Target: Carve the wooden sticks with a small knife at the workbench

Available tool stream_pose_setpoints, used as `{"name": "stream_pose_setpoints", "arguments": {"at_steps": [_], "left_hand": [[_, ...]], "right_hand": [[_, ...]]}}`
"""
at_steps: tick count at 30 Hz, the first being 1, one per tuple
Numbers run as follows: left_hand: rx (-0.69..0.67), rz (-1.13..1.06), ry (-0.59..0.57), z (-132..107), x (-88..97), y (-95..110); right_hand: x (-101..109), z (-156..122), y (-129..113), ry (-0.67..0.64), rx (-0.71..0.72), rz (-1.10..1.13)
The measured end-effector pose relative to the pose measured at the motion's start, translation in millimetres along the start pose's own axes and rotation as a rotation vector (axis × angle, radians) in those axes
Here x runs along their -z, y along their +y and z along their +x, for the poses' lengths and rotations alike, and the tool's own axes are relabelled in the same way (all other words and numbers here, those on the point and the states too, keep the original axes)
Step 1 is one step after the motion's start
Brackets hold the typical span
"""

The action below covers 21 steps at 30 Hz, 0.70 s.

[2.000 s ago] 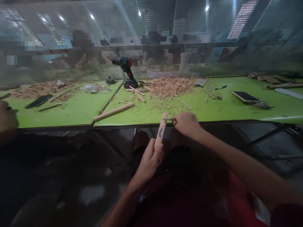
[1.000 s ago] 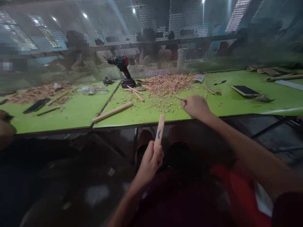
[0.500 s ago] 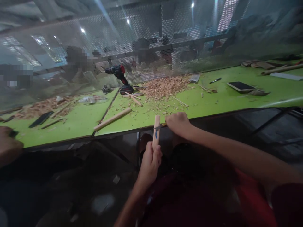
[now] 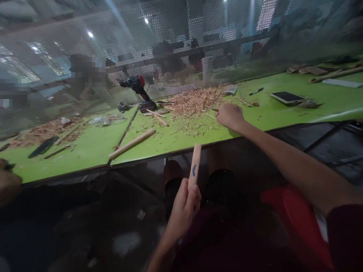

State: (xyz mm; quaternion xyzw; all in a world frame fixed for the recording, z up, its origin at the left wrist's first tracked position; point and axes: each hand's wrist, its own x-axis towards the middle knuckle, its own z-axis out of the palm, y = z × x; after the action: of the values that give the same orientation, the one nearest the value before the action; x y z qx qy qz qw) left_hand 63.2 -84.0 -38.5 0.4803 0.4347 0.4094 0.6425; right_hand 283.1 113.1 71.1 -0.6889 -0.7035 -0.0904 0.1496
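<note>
- Head view: the left hand (image 4: 185,207) is gripping the lower end of a wooden stick (image 4: 194,166), fingers wrapped tight around it, in front of the person's lap and below the near edge of the green table (image 4: 283,113).
- The stick is standing nearly upright, leaning a little to the right, and it is showing a small blue mark (image 4: 194,170) on the face turned toward the camera.
- The right hand (image 4: 230,116) is reaching out over the table, well apart from the stick, with its fingers curled closed around something thin and dark at its left side; I cannot tell what that thing is.
- That hand is sitting at the near right edge of the pile of wood shavings (image 4: 195,101), which is spreading across the middle of the table.
- A red and black cordless drill (image 4: 138,90) is standing at the back of the table, just left of the shavings.
- A longer wooden dowel (image 4: 132,143) is lying at an angle near the table's front edge, left of the stick.
- Off to the right, a phone (image 4: 287,97) is lying flat, and a pen (image 4: 256,91) is resting between it and the shavings.
- At the far left edge, another person's hand (image 4: 8,181) is showing, partly cut off, near a second scatter of shavings (image 4: 42,132) and a dark flat tool (image 4: 43,146).
- A perforated metal screen (image 4: 181,45) is running along behind the table.
</note>
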Motion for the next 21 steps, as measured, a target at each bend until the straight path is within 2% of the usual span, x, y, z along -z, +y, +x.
{"name": "stream_pose_setpoints", "arguments": {"at_steps": [2,7,10,14,17,21], "left_hand": [[-0.008,-0.083,-0.005,3.7,0.4,-1.2],[-0.016,-0.231,-0.052,10.4,0.3,-4.4],[-0.034,-0.262,-0.084,7.9,-1.4,-5.0],[-0.031,-0.205,-0.097,5.1,-3.1,-3.0],[-0.049,-0.131,-0.036,6.5,-3.2,-2.4],[-0.057,-0.141,0.012,10.9,-1.5,-3.1]], "right_hand": [[3.5,-14.1,-2.0,0.003,-0.028,-0.038],[0.2,-83.0,-40.8,-0.256,0.189,-0.058],[-4.7,-105.6,-56.9,-0.301,0.243,-0.086],[-9.0,-103.2,-59.4,-0.246,0.256,-0.119],[-11.3,-94.1,-56.9,-0.239,0.245,-0.14],[-13.7,-83.6,-55.7,-0.249,0.234,-0.131]]}}
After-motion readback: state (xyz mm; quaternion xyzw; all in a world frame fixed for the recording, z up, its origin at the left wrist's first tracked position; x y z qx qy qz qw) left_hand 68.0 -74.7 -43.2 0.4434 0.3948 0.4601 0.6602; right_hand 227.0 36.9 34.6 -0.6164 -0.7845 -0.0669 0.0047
